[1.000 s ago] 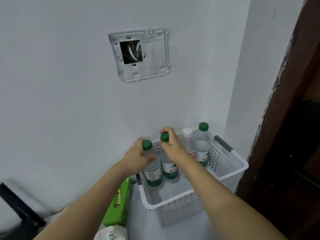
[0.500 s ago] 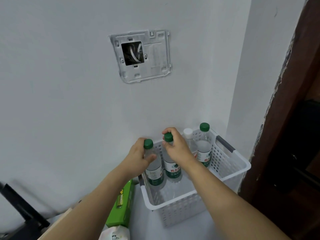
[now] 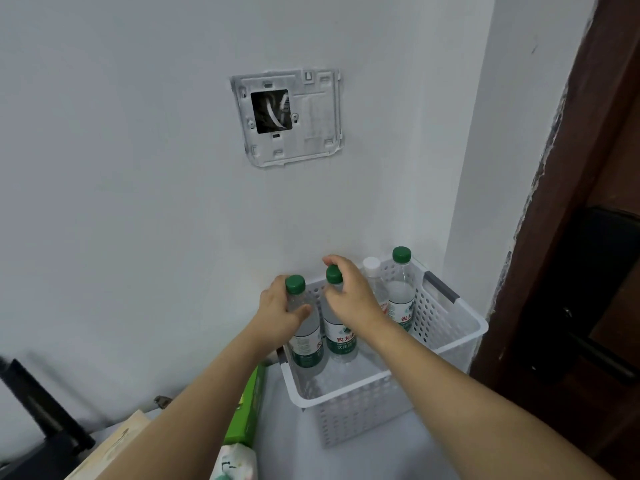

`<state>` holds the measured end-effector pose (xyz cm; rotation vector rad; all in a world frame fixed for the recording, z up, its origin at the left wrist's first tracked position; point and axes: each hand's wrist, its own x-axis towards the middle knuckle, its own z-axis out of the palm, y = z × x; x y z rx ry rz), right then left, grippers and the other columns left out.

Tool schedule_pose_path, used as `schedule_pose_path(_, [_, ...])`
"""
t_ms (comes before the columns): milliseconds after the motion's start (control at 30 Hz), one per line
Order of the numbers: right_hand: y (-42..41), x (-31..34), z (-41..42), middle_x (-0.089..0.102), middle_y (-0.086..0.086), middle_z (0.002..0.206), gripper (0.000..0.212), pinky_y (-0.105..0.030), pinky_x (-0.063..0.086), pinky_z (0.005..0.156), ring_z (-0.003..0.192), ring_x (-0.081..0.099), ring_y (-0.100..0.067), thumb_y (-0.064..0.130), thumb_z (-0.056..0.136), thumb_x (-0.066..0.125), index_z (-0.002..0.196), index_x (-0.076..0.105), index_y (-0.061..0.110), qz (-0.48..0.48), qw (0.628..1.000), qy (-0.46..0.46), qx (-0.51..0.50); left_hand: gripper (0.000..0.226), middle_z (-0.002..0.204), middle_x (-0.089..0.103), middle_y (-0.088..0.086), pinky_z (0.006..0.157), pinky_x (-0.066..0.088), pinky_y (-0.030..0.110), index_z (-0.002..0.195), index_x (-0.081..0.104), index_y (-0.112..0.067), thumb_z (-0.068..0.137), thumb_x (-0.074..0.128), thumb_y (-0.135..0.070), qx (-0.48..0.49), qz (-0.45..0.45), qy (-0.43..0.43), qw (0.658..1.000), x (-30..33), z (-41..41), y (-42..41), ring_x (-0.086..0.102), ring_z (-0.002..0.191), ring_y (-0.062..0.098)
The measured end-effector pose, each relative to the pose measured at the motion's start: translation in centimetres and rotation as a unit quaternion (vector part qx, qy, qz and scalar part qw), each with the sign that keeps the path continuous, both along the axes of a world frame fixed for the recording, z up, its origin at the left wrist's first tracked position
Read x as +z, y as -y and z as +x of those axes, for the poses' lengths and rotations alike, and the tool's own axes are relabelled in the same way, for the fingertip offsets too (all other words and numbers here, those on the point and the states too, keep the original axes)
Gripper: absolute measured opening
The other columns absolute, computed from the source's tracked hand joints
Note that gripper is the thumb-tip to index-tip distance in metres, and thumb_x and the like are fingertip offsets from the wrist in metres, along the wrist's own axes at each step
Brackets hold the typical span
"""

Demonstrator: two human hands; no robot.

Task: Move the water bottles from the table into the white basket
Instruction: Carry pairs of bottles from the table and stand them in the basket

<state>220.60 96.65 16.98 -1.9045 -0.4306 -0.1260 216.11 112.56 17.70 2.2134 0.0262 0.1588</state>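
A white perforated basket (image 3: 363, 388) with grey handles stands against the wall. My left hand (image 3: 280, 313) grips the neck of a green-capped water bottle (image 3: 304, 344) standing at the basket's back left. My right hand (image 3: 349, 292) grips the neck of a second green-capped bottle (image 3: 341, 337) just to its right. Further right in the basket stand a white-capped bottle (image 3: 375, 284) and a taller green-capped bottle (image 3: 401, 292). All the bottles are upright.
A green box (image 3: 247, 414) leans beside the basket's left wall, with a white packet (image 3: 237, 462) below it. A brown cardboard edge (image 3: 114, 441) and a black stand (image 3: 45, 414) lie at the lower left. A dark wooden door frame (image 3: 554, 220) rises on the right.
Both bottles have sunk a little deeper into the basket, and my hands still hold their necks. The view has shifted slightly.
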Motion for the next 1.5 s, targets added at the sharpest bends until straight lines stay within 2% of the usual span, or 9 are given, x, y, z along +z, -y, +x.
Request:
schedule_pose_path(167, [1.2,3.3,-2.2,0.034,0.006,0.153,0.056,-0.02,0.025,0.104,0.135,0.034,-0.009,0.017,0.094,0.051,0.148,0.033,0.022,-0.066,0.997,0.04,-0.024,0.033,0.105,0.059,0.007,0.07,0.044,0.028,0.115,0.044,-0.015,0.088,0.064,-0.014,0.035,0.027,0.025,0.999,2.2,-0.1,0.9,0.057,0.096,0.026])
schedule_pose_path(267, [3.0,5.0,-4.0,0.031,0.004,0.155,0.057,-0.025,0.029,0.102,0.127,0.041,-0.013,0.021,0.095,0.051,0.148,0.031,0.022,-0.075,0.995,0.048,-0.046,0.04,0.121,0.056,0.011,0.087,0.045,0.035,0.129,0.045,-0.007,0.094,0.059,-0.021,0.049,0.168,0.116,0.978,3.9,-0.5,1.8,0.054,0.11,0.029])
schedule_pose_path(367, [5.4,6.7,-5.8,0.033,0.004,0.154,0.056,-0.023,0.024,0.106,0.138,0.033,-0.013,0.021,0.095,0.052,0.148,0.033,0.021,-0.102,0.988,0.072,-0.089,0.044,0.134,0.051,0.013,0.095,0.044,0.041,0.136,0.044,-0.006,0.097,0.053,-0.025,-0.002,0.31,0.209,0.927,5.9,-1.1,3.0,0.048,0.119,0.032])
schedule_pose_path(633, [12.1,11.3,-13.1,0.036,-0.003,0.153,0.055,-0.017,0.019,0.106,0.139,0.033,-0.015,0.019,0.096,0.054,0.147,0.036,0.014,-0.176,0.954,0.093,-0.224,0.042,0.139,0.05,0.014,0.112,0.03,0.043,0.134,0.048,-0.006,0.097,0.051,-0.026,-0.122,0.425,0.337,0.831,10.5,-2.1,7.8,0.045,0.125,0.035])
schedule_pose_path(833, [17.1,13.7,-20.9,0.034,-0.005,0.154,0.056,-0.03,0.029,0.114,0.138,0.035,-0.019,0.022,0.097,0.055,0.148,0.034,0.012,-0.267,0.904,0.08,-0.323,0.041,0.134,0.053,0.014,0.112,0.03,0.043,0.133,0.049,-0.005,0.097,0.05,-0.025,-0.188,0.381,0.382,0.821,11.5,-4.0,13.9,0.048,0.12,0.035])
schedule_pose_path(967, [20.0,15.2,-27.5,0.036,-0.003,0.153,0.057,-0.023,0.025,0.108,0.139,0.034,-0.018,0.023,0.095,0.057,0.147,0.036,0.013,-0.29,0.875,0.067,-0.382,0.04,0.132,0.054,0.012,0.11,0.031,0.041,0.133,0.05,-0.007,0.098,0.047,-0.027,-0.239,0.359,0.415,0.801,12.6,-8.6,18.2,0.048,0.117,0.032])
schedule_pose_path(1133, [24.0,16.8,-36.5,0.04,-0.004,0.15,0.057,-0.022,0.027,0.107,0.137,0.038,-0.018,0.026,0.092,0.059,0.145,0.04,0.013,-0.295,0.845,0.065,-0.441,0.041,0.129,0.057,0.015,0.106,0.04,0.047,0.129,0.056,-0.005,0.093,0.058,-0.025,-0.275,0.296,0.461,0.79,15.9,-16.4,23.5,0.051,0.116,0.036])
schedule_pose_path(1267, [26.7,17.0,-44.4,0.043,-0.005,0.148,0.057,-0.031,0.031,0.112,0.137,0.039,-0.02,0.025,0.09,0.061,0.143,0.042,0.012,-0.295,0.827,0.063,-0.474,0.043,0.132,0.057,0.015,0.109,0.037,0.048,0.131,0.056,-0.004,0.094,0.058,-0.027,-0.288,0.295,0.476,0.777,16.8,-23.3,27.3,0.052,0.12,0.036])
schedule_pose_path(1500, [32.8,16.1,-59.8,0.044,-0.005,0.147,0.057,-0.027,0.03,0.11,0.134,0.041,-0.02,0.022,0.09,0.062,0.142,0.042,0.011,-0.3,0.814,0.048,-0.495,0.046,0.138,0.054,0.013,0.112,0.033,0.047,0.136,0.052,-0.007,0.098,0.052,-0.032,-0.293,0.294,0.466,0.782,15.6,-36.1,33.6,0.049,0.125,0.033])
